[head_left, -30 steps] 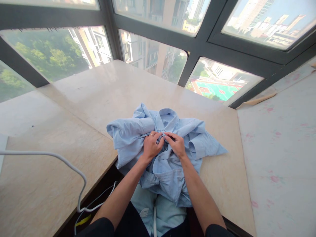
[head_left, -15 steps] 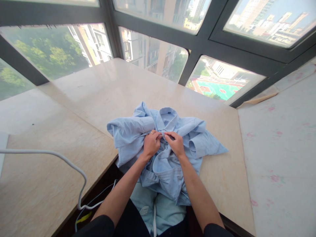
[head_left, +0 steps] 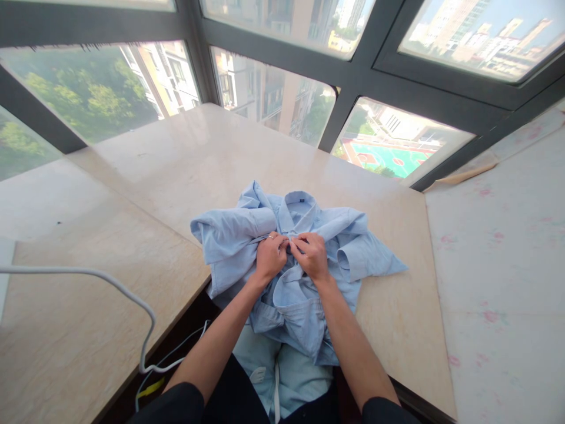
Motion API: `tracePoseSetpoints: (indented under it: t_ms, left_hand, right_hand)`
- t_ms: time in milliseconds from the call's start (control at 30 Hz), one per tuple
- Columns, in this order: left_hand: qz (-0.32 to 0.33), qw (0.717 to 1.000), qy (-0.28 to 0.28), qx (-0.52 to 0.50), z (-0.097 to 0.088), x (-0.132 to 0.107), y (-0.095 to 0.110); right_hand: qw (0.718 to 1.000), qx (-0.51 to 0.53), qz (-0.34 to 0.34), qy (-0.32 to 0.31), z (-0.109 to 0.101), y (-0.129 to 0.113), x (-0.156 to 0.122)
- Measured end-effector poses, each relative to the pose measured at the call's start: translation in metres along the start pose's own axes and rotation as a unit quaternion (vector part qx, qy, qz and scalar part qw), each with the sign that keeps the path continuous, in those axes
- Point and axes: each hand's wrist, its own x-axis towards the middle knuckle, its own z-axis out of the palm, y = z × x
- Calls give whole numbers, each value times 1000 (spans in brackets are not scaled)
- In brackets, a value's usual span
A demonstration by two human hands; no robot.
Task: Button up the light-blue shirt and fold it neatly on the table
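Observation:
A light blue collared shirt [head_left: 238, 235] lies spread on the pale marble-like sill, its collar pointing toward the windows and its lower part hanging over the front edge toward my lap. My left hand [head_left: 271, 257] pinches the front placket just below the collar; a ring shows on one finger. Right beside it, my right hand [head_left: 311, 254] pinches the same strip of cloth, fingertips almost touching those of the left. Whatever small part of the placket sits between the fingertips is hidden. One short sleeve opens to the right of my right hand.
A white cable [head_left: 128, 297] curves across the sill [head_left: 145, 165] at left and drops over its edge, near a yellow piece [head_left: 151, 387]. Dark-framed windows [head_left: 273, 94] line the back. A flowered wall [head_left: 494, 265] stands at right.
My right hand has shifted slightly left, closer to the left fingertips, its fingers more curled. The left hand and the shirt stay nearly still.

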Motion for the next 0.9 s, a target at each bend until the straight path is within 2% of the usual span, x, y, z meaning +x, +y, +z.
tracePoseSetpoints:
  t_ms: [167,367,600,900]
  left_hand:
    - [4,1000,-3,9,0,0,0]
    - [8,1000,-7,15,-1,0,0]
    - [-5,1000,-8,-9,-1,1,-1]
    - [-4,999,-9,-32,-1,1,-3]
  right_hand:
    - [999,-26,-8,-24,0,-3,3]
    - [999,-5,-17,-46,-1,3,3]
    - [998,16,8,-60,2,7,2]
    - [975,189,75,-92,2,16,6]
